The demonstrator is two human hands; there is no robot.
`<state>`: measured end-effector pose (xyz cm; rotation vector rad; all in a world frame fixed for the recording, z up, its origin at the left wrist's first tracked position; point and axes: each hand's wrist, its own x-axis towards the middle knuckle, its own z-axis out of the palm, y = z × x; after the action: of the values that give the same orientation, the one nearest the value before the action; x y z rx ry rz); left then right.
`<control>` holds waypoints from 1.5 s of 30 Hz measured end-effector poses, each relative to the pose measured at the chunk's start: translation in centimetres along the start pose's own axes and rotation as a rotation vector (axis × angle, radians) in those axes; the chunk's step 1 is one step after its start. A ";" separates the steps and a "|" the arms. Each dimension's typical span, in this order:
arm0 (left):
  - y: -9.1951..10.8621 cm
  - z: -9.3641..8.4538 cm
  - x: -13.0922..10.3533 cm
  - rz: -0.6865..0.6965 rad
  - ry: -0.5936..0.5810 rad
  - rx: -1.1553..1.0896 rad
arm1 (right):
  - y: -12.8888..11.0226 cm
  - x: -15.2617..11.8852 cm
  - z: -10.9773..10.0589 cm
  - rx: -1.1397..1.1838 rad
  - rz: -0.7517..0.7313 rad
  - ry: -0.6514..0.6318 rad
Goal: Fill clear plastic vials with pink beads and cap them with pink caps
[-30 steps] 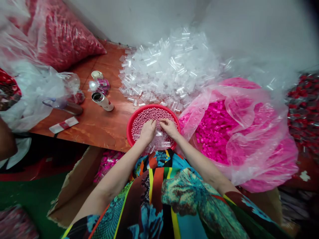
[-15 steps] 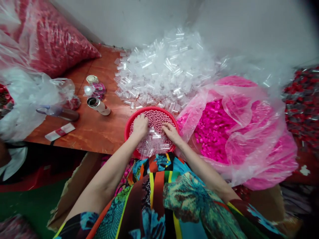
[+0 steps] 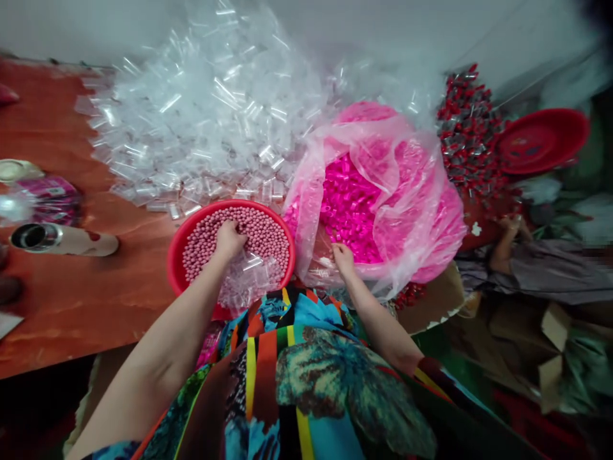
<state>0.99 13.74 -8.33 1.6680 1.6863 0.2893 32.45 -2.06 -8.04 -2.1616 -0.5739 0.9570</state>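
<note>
The right hand (image 3: pixel 343 259) has been shifted from the red basin (image 3: pixel 175 259), near the table (image 3: pixel 136 287)'s front edge, to the bag (image 3: pixel 416 198) of pink pieces (image 3: pixel 352 214), so work is judged split, the left hand (image 3: pixel 230 241) being lowered among the beads (image 3: pixel 262 227); whether either is closed on anything cannot be told.

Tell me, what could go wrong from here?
The loose pile of clear tubes lies close behind the red bowl, so some might slide onto the pink beads. The right hand is at the open plastic bag; a tug could perhaps spill magenta pieces. The uncapped tumbler might get knocked.
</note>
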 end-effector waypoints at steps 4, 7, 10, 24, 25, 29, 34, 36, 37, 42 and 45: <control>-0.7 -1.5 -1.0 -0.058 -0.016 -0.264 | -0.4 3.3 1.0 -0.126 -0.056 0.099; -0.6 -2.9 -3.3 -0.093 0.023 -0.506 | -1.4 4.8 1.9 -0.194 -0.099 0.137; 0.0 -3.9 -6.2 -0.123 -0.009 -0.729 | -2.0 4.9 2.5 -0.221 -0.110 0.157; 3.5 -4.5 -11.9 -0.188 -0.256 -1.550 | -5.9 0.3 1.2 0.168 -0.145 -0.106; 3.8 -4.5 -12.0 -0.199 -0.281 -1.570 | -6.6 -0.6 1.6 0.197 -0.154 -0.190; 4.6 -4.1 -12.4 -0.195 -0.329 -1.530 | -10.2 -4.5 4.5 0.312 -0.211 -0.605; 4.2 -3.6 -13.2 -0.199 -0.312 -1.435 | -13.6 -7.4 8.4 0.247 -0.461 -0.841; 3.9 -3.7 -13.6 -0.185 -0.298 -1.404 | -14.0 -8.0 9.2 0.169 -0.653 -0.861; 3.8 -3.8 -13.8 -0.175 -0.281 -1.391 | -14.1 -8.2 9.4 0.124 -0.754 -0.866; 3.2 -4.1 -14.3 -0.198 -0.228 -1.369 | -13.3 -8.1 9.6 -0.122 -1.141 -0.818; 2.9 -3.9 -14.4 -0.235 -0.186 -1.407 | -12.8 -7.7 9.9 -0.193 -1.190 -0.693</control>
<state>-0.87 1.90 1.08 0.4152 1.0002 0.8975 18.54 5.69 0.25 -1.1323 -2.0209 0.8904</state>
